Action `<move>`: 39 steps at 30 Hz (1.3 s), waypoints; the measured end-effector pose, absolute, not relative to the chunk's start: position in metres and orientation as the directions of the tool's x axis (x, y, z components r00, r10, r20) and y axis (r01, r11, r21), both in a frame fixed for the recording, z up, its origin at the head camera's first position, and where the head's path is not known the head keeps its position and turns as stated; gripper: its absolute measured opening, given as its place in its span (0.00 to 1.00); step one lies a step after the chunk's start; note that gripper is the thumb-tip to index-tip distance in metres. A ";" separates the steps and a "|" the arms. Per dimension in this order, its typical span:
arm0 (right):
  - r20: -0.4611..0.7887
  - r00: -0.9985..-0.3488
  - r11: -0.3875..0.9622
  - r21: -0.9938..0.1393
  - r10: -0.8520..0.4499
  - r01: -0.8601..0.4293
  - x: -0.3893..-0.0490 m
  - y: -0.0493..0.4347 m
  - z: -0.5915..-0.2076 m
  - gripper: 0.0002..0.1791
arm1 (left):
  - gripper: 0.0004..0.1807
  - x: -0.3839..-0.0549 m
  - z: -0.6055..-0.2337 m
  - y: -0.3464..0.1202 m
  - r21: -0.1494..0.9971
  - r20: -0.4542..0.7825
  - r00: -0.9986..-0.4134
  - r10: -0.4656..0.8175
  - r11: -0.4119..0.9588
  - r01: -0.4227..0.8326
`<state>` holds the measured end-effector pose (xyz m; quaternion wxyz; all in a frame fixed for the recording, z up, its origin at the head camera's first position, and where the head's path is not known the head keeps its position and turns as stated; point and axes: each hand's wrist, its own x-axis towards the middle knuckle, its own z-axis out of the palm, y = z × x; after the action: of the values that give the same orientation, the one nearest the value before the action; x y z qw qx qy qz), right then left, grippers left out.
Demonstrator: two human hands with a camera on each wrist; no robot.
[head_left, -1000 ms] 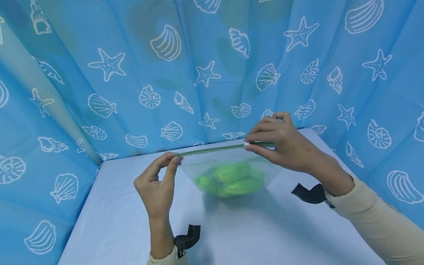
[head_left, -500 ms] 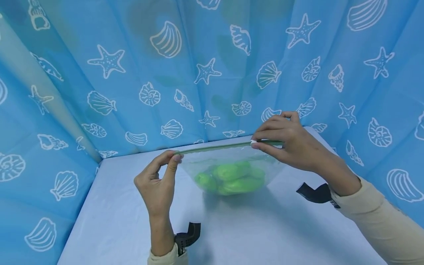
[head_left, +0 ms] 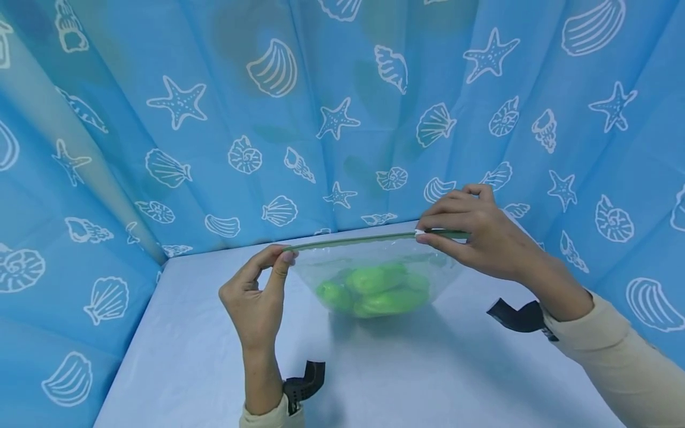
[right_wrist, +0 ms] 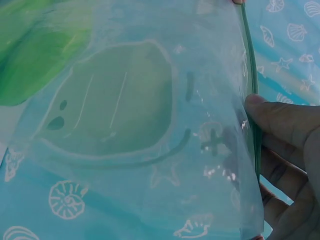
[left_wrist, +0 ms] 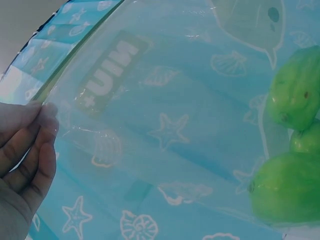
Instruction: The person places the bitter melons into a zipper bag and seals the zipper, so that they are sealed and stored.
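Observation:
A clear slider zip bag with a green zip strip hangs between both hands over the table. Several bright green oblong fruits lie in its bottom; the left wrist view shows a wrinkled fruit close up. My left hand pinches the strip's left end between thumb and forefinger. Toward the right end, my right hand pinches the white slider on the strip. A printed green cartoon shape shows on the bag in the right wrist view.
The white-covered table lies under the bag. Blue curtains with white shells and starfish stand around its back and sides. Black curved wrist mounts sit at both sleeve cuffs.
My right hand has moved to the right along the strip, taking the white slider with it. My left hand and the fruits have stayed nearly in place.

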<state>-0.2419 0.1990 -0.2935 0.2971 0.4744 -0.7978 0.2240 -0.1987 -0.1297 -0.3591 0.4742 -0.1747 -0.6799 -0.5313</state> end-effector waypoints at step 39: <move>0.715 -0.378 0.454 -0.095 -0.588 -0.886 -0.240 0.231 -0.304 0.24 | 0.07 -0.196 -0.359 -0.131 0.556 0.831 -0.484 -0.275 0.420 0.717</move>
<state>-0.2397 0.2313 -0.3037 0.3094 0.4637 -0.7946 0.2404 -0.1961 -0.1306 -0.3590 0.4821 -0.1600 -0.6911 -0.5141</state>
